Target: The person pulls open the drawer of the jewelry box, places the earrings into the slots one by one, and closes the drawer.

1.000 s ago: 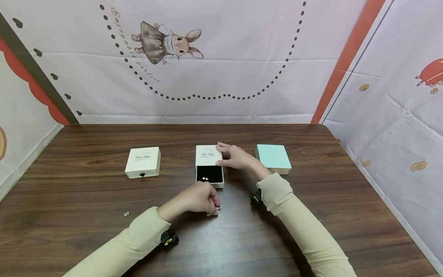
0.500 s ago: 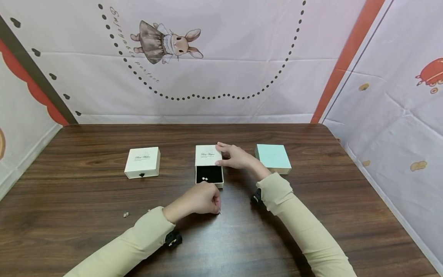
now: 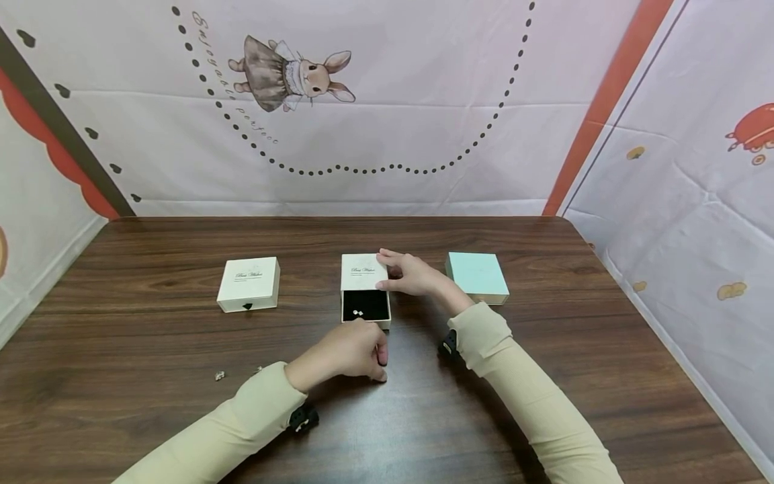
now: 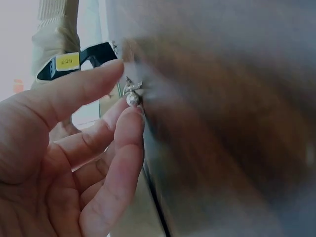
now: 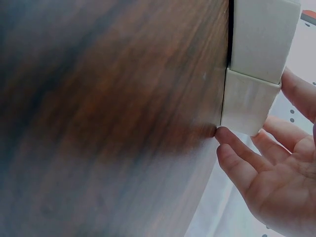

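In the head view, my right hand [image 3: 411,274] holds the white jewelry box [image 3: 365,270] at its right side, thumb at the front edge and fingers toward the back. The right wrist view shows fingertips against the box [image 5: 249,103]. Its drawer stands pulled out, with small white pieces [image 3: 358,313] on the black lining. Just in front, my left hand [image 3: 347,348] is low over the table, thumb and index finger apart. In the left wrist view, a small silvery piece of jewelry [image 4: 132,98] is right at the index fingertip; the thumb is apart from it.
A closed white box [image 3: 248,284] stands at the left and a light turquoise box [image 3: 478,275] at the right. Left of the left sleeve lies a small silvery piece [image 3: 220,376]. Another small piece [image 3: 259,368] shows beside the sleeve's edge. A printed cloth [image 3: 393,101] hangs behind the table.
The left hand has moved slightly right. Its thumb and index finger drew close together, then parted again. A small piece beside the left sleeve has come into view. The right hand stays on the box.
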